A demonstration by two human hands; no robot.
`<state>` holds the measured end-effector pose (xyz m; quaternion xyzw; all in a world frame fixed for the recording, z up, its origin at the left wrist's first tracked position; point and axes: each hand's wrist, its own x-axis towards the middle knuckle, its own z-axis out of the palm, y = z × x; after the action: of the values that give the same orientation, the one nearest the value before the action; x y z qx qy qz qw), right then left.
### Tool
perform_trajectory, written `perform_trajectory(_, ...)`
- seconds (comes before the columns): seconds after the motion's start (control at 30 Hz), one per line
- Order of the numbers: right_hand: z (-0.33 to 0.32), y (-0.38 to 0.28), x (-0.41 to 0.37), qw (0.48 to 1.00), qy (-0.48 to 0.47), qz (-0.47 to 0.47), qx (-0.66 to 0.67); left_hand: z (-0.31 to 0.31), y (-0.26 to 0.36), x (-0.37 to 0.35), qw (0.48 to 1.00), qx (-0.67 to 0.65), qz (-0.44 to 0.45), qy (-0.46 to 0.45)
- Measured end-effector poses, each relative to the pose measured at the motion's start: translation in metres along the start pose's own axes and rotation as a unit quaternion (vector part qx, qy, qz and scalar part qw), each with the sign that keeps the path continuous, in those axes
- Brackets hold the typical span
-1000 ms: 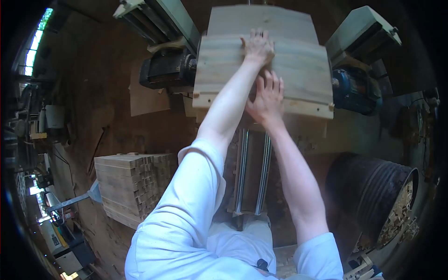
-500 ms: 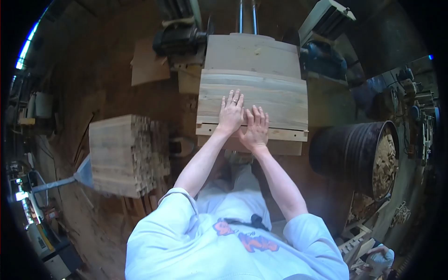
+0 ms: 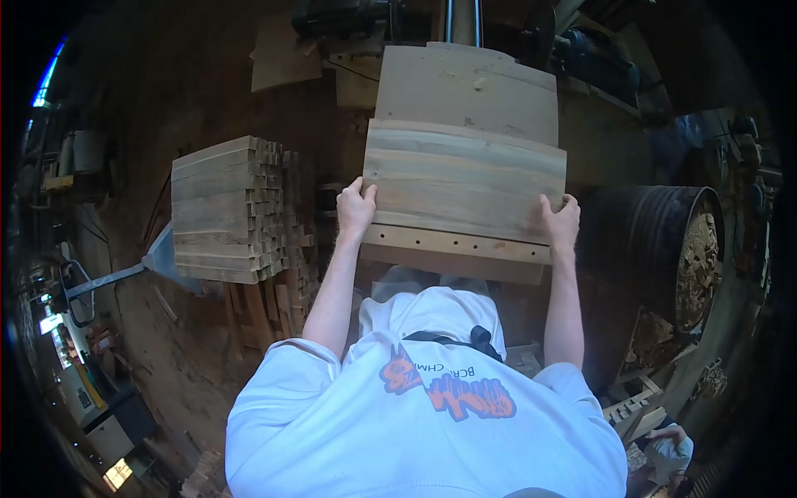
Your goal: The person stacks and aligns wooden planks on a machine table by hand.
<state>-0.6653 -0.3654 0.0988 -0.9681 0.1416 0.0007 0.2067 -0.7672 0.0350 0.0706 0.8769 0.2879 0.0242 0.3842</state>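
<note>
A wide wooden panel (image 3: 465, 178) is laid flat on another board (image 3: 465, 91), straight in front of the person. A stack of wood strips (image 3: 220, 207) is seen to its left, and a dark barrel (image 3: 639, 241) holding wood scraps (image 3: 701, 249) to its right. The panel is grasped at its left edge by the left hand (image 3: 357, 207) and at its right edge by the right hand (image 3: 560, 222).

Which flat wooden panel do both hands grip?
The nearer grey-streaked wooden panel: left hand and right hand on its side edges; the plainer pale panel beyond is untouched.
</note>
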Motion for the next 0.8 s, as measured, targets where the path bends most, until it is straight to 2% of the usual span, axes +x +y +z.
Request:
perform_trajectory(0.03, -0.006, 0.0, 0.01, 0.999, -0.038, 0.012, 0.01, -0.003, 0.008, 0.004, 0.999, -0.02, -0.031, -0.025)
perform_trajectory(0.1, -0.01, 0.004, 0.029, 0.996, -0.082, 0.026, 0.016, 0.011, -0.004, 0.022, 0.999, -0.045, 0.001, 0.023)
perform_trajectory(0.27, -0.011, -0.005, 0.069, 0.982, -0.177, 0.061, 0.034, 0.002, 0.02, 0.034, 1.0, 0.004, -0.02, 0.006)
perform_trajectory(0.37, -0.024, -0.032, 0.073, 0.982, -0.175, 0.055, 0.038, 0.0, 0.024, 0.042, 0.999, 0.004, -0.032, 0.005)
perform_trajectory(0.5, 0.006, -0.024, 0.103, 0.979, -0.194, 0.036, 0.046, 0.009, 0.024, 0.072, 0.999, 0.01, -0.032, 0.04)
perform_trajectory(0.57, 0.006, -0.047, 0.082, 0.997, -0.044, -0.036, 0.051, 0.009, 0.034, 0.076, 0.999, -0.002, -0.041, 0.012)
perform_trajectory(0.63, -0.01, -0.074, 0.03, 0.963, 0.058, -0.261, -0.014, 0.012, 0.04, 0.072, 0.975, 0.204, 0.033, 0.086)
perform_trajectory(0.67, -0.007, -0.079, -0.004, 0.945, 0.012, -0.327, 0.006, 0.006, 0.072, 0.062, 0.973, 0.225, 0.003, 0.059)
perform_trajectory(0.7, -0.007, -0.082, -0.032, 0.924, -0.144, -0.349, 0.059, 0.009, 0.088, 0.058, 0.971, 0.239, 0.023, 0.016)
perform_trajectory(0.73, 0.01, -0.077, -0.057, 0.902, -0.15, -0.397, 0.075, 0.026, 0.082, 0.056, 0.956, 0.225, 0.178, 0.059)
perform_trajectory(0.8, 0.036, -0.071, -0.062, 0.871, -0.16, -0.463, 0.041, 0.042, 0.115, 0.052, 0.941, 0.147, 0.292, -0.083)
